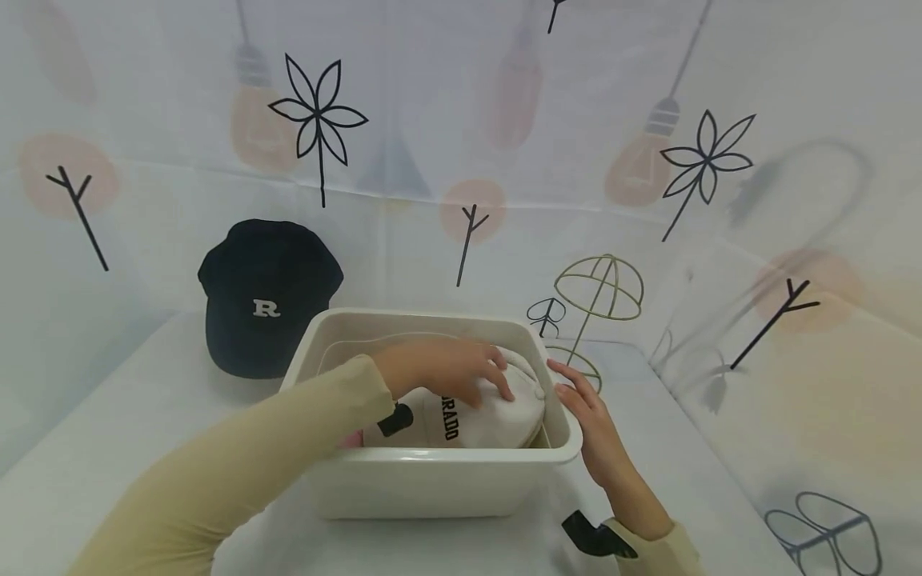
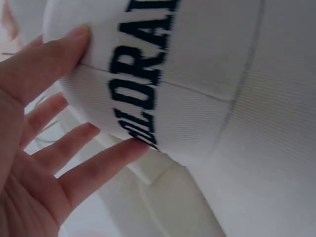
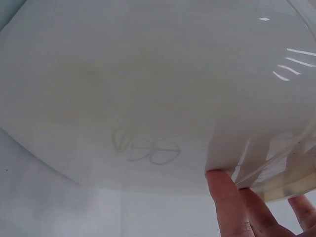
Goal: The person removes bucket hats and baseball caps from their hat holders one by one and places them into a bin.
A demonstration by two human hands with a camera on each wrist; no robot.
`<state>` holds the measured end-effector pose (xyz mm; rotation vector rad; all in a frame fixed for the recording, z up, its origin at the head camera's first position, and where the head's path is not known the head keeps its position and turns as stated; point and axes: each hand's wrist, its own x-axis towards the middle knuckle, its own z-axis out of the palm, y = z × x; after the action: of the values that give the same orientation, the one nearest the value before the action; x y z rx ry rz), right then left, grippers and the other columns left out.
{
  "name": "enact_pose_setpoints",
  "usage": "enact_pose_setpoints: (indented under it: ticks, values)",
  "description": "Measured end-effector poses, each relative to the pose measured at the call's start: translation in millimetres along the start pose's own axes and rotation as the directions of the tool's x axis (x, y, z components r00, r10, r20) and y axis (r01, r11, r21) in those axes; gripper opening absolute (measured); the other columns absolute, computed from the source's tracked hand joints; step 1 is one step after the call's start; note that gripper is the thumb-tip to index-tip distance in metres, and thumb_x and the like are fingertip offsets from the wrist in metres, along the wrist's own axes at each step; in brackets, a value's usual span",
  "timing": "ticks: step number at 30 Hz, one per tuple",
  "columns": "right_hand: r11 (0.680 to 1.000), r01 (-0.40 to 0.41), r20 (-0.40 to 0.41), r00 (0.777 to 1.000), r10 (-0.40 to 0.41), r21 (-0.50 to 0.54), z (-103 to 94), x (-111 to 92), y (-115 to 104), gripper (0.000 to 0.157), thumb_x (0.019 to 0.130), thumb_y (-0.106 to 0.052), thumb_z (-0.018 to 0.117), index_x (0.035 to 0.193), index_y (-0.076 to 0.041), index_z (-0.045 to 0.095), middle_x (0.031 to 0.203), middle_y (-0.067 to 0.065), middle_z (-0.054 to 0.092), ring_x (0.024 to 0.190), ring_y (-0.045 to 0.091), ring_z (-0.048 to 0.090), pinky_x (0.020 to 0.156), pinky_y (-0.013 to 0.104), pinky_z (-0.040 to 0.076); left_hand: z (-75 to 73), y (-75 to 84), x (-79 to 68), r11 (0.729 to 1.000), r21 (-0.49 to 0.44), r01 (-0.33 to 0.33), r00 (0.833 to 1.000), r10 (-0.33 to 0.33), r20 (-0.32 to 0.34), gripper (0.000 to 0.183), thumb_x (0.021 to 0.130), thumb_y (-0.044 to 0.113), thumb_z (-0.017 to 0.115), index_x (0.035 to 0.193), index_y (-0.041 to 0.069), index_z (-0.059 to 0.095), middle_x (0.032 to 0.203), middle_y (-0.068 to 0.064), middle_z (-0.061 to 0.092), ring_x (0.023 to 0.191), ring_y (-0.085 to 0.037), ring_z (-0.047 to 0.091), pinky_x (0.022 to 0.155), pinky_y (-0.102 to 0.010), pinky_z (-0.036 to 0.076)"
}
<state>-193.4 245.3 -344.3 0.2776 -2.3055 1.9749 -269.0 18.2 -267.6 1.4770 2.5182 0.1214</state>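
Note:
A white baseball cap (image 1: pixel 497 416) with dark lettering lies in a cream plastic tub (image 1: pixel 425 488). My left hand (image 1: pixel 450 370) reaches into the tub, its fingers spread over the cap's crown. In the left wrist view, the left thumb rests on the cap near the lettering (image 2: pixel 133 74), and one fingertip touches its lower edge. My right hand (image 1: pixel 591 424) lies along the tub's right side with fairly straight fingers at the rim. The right wrist view shows its fingertips against the glossy outer wall (image 3: pixel 148 98) and rim.
A black cap (image 1: pixel 270 304) marked with an R stands left behind the tub. A gold wire cap stand (image 1: pixel 599 288) stands at the back right. Patterned cloth (image 1: pixel 403 160) hangs behind the white tabletop (image 1: pixel 86 480). Something pink (image 1: pixel 353 440) shows beside the white cap.

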Motion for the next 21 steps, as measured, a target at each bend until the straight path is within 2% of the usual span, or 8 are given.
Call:
enact_pose_setpoints:
  ticks: [3, 7, 9, 15, 21]
  values:
    - [1.0, -0.007, -0.012, 1.0, 0.007, -0.001, 0.6, 1, 0, 0.045, 0.1, -0.029, 0.042, 0.141, -0.013, 0.036, 0.125, 0.018, 0.046, 0.102, 0.019, 0.054, 0.079, 0.034, 0.05, 5.7, -0.6, 7.7, 0.998, 0.051, -0.027, 0.998, 0.024, 0.055, 0.04, 0.087, 0.019, 0.067, 0.124, 0.034, 0.06, 0.136, 0.002, 0.046, 0.121, -0.013, 0.044, 0.098, -0.03, 0.037]
    - [1.0, -0.015, -0.024, 1.0, 0.015, -0.012, 1.6, 1, 1, 0.045, 0.099, -0.03, 0.043, 0.141, -0.014, 0.036, 0.126, 0.018, 0.047, 0.104, 0.02, 0.053, 0.079, 0.036, 0.049, 14.6, -3.1, 18.7, 0.988, 0.1, -0.118, 0.987, 0.105, 0.121, 0.039, 0.09, 0.012, 0.062, 0.126, 0.026, 0.06, 0.127, 0.003, 0.053, 0.118, -0.009, 0.045, 0.099, -0.022, 0.034]
    - [1.0, -0.013, -0.02, 1.0, 0.013, -0.017, 1.6, 1, 0, 0.045, 0.099, -0.03, 0.043, 0.141, -0.013, 0.036, 0.126, 0.019, 0.046, 0.105, 0.021, 0.052, 0.079, 0.037, 0.049, 19.5, -4.7, 24.9, 0.985, 0.106, -0.14, 0.981, 0.124, 0.148, 0.038, 0.091, 0.008, 0.059, 0.126, 0.023, 0.06, 0.123, 0.005, 0.056, 0.117, -0.008, 0.046, 0.099, -0.019, 0.032]
    - [1.0, -0.001, -0.022, 1.0, 0.001, -0.015, 0.9, 1, 1, 0.043, 0.099, -0.028, 0.043, 0.14, -0.015, 0.038, 0.125, 0.019, 0.048, 0.103, 0.024, 0.053, 0.078, 0.038, 0.049, 31.3, -5.5, 38.8, 0.988, 0.119, -0.1, 0.975, 0.073, 0.21, 0.039, 0.093, 0.002, 0.051, 0.124, 0.025, 0.062, 0.12, 0.008, 0.059, 0.117, -0.009, 0.048, 0.1, -0.02, 0.031]
    - [1.0, 0.006, -0.021, 1.0, -0.007, -0.022, 0.4, 1, 2, 0.043, 0.099, -0.027, 0.042, 0.14, -0.014, 0.038, 0.124, 0.019, 0.048, 0.103, 0.026, 0.053, 0.078, 0.038, 0.05, 30.6, -1.5, 42.1, 0.981, 0.175, -0.084, 0.958, 0.032, 0.284, 0.044, 0.092, 0.002, 0.051, 0.129, 0.025, 0.057, 0.126, 0.005, 0.055, 0.119, -0.01, 0.045, 0.101, -0.019, 0.03]
